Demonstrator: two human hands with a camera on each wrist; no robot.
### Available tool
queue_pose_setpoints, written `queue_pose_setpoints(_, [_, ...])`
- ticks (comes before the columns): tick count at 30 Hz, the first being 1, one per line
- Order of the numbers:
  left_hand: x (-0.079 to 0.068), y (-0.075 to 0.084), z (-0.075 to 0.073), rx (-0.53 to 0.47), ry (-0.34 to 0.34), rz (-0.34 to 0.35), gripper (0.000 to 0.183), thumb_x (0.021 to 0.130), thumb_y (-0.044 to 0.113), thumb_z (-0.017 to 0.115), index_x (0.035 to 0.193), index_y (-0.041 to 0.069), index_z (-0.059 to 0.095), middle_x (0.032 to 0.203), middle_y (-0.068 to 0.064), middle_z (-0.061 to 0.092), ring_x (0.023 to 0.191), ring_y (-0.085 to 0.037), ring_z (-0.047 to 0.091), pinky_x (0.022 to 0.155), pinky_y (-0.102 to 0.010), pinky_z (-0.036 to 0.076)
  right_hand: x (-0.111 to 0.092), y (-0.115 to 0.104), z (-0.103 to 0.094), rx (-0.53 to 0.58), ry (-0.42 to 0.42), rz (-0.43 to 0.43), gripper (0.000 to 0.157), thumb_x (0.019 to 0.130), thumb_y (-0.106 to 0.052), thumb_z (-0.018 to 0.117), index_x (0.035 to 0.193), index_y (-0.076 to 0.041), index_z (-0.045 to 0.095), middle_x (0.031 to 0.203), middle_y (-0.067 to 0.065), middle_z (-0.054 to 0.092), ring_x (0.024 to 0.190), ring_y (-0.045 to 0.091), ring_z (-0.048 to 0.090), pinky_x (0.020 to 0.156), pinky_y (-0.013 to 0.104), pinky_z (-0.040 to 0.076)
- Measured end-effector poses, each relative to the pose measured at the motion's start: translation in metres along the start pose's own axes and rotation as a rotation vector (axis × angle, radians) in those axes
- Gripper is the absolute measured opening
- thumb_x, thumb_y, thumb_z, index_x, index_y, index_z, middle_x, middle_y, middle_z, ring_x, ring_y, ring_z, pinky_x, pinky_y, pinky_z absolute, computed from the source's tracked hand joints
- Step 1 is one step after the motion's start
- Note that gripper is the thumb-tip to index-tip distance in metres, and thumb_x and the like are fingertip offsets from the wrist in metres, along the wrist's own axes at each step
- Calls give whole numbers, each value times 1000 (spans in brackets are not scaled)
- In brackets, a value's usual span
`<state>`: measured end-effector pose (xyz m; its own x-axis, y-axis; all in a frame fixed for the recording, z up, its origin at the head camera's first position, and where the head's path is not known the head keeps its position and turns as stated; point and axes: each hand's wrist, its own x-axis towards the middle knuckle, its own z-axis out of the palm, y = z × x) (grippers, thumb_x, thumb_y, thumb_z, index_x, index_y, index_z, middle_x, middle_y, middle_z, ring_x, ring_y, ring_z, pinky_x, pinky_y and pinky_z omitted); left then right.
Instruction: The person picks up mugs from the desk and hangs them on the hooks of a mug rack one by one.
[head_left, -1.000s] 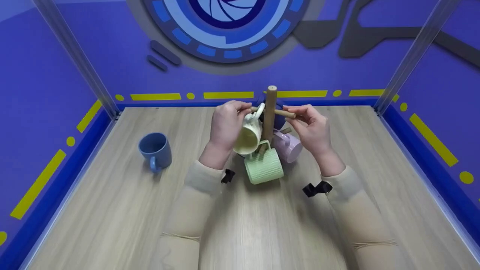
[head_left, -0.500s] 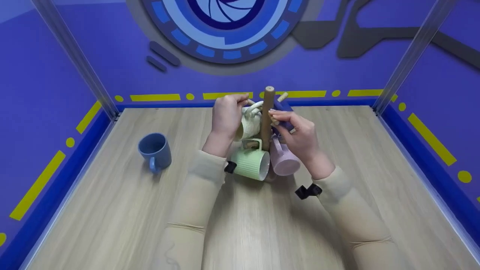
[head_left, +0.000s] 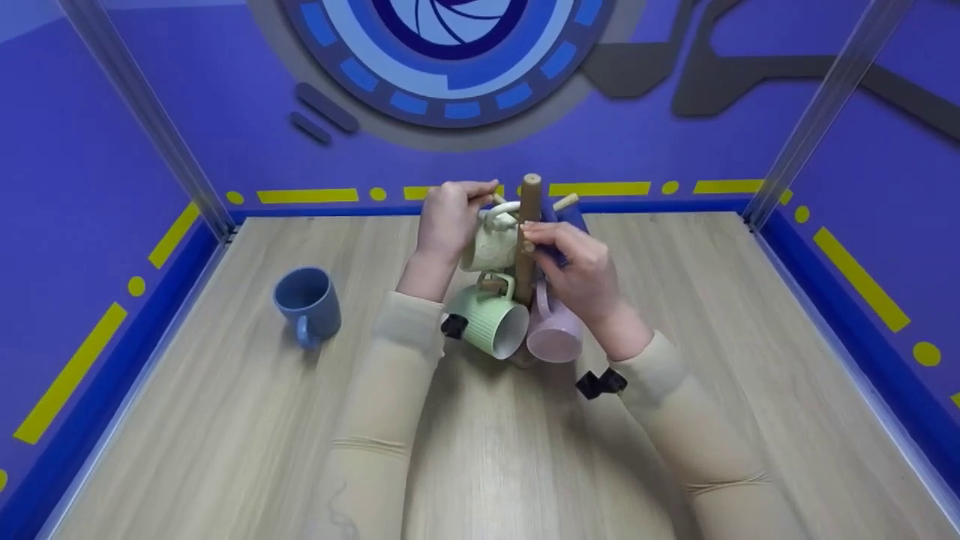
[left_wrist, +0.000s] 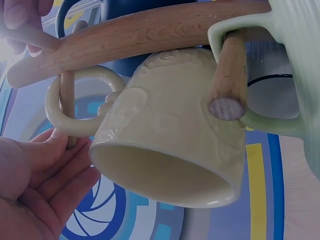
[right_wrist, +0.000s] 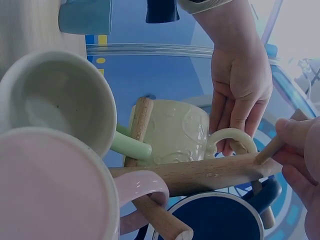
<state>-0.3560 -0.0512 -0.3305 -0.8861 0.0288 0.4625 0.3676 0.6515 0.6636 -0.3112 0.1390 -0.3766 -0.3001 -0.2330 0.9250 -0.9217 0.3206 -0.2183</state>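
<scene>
A wooden mug tree (head_left: 529, 206) stands with mugs hung on its pegs. My left hand (head_left: 446, 225) pinches the tip of the upper peg that carries a cream mug (head_left: 491, 249), its fingertips beside the mug's handle. On the opposite side my right hand (head_left: 583, 268) pinches a bare upper peg (right_wrist: 272, 149) between thumb and fingers. Lower down hang a ribbed light green mug (head_left: 476, 319) and a pink mug (head_left: 556, 334), both by their handles. Behind my right hand is a dark blue mug (right_wrist: 215, 220), mostly hidden in the head view.
A grey-blue mug (head_left: 307, 300) stands upright on the wooden table (head_left: 225, 420) to the left, handle toward me. Blue panel walls (head_left: 420, 157) enclose the table at the back and sides.
The mug tree has turned, swinging the green and pink mugs leftward and the pink one nearer me. My right hand has moved left with its peg; my left hand has risen slightly.
</scene>
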Motion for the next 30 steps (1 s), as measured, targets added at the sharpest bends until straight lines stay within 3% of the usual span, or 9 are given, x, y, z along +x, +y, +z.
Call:
queue_pose_setpoints(7, [-10,-6,-4,-46,53,22,26,98,16,71,123,12,75,121,-8,76,113,-25,74,95,-35,60,-2,-2,4,-46,1,26,15,86,8,76,100,3,74,103,17,78,100,33,76,101,21,55])
queue_pose_setpoints(11, [-29,-13,-13,-115,136,46,30,100,15,68,128,6,71,124,-13,74,110,-26,74,93,-34,61,-3,-2,4,-34,14,38,16,86,9,76,101,3,74,104,17,78,101,33,75,102,20,54])
queue_pose_setpoints(14, [-47,-22,-24,-175,177,23,32,101,14,67,130,2,69,125,-15,74,112,-27,74,95,-33,61,-5,-2,4,-36,24,39,18,85,10,76,101,3,74,104,17,78,102,34,75,103,21,54])
queue_pose_setpoints(19, [-77,-49,-51,-149,201,-132,33,103,18,64,132,3,69,126,-14,74,114,-26,73,98,-37,60,-5,-3,4,-39,32,35,18,84,10,76,101,4,74,104,17,78,102,34,75,103,22,54])
queue_pose_setpoints(23, [-99,-80,-80,-44,261,-261,33,104,21,62,129,1,70,123,-18,74,111,-31,73,95,-44,60,-6,-2,5,-35,35,33,18,84,10,76,101,4,73,103,17,78,102,34,75,103,22,54])
queue_pose_setpoints(26, [-112,-105,-105,59,289,-402,38,104,22,61,133,-3,65,128,-24,70,117,-39,68,102,-51,55,-6,-2,5,-34,40,35,18,84,10,77,101,4,73,103,18,77,102,35,75,104,22,54])
queue_pose_setpoints(30, [-128,-138,-134,202,169,-617,48,102,25,62,134,-11,60,134,-33,62,126,-48,60,109,-57,48,-6,-2,5,-27,43,36,19,83,11,76,101,5,73,103,18,77,102,35,75,104,23,54])
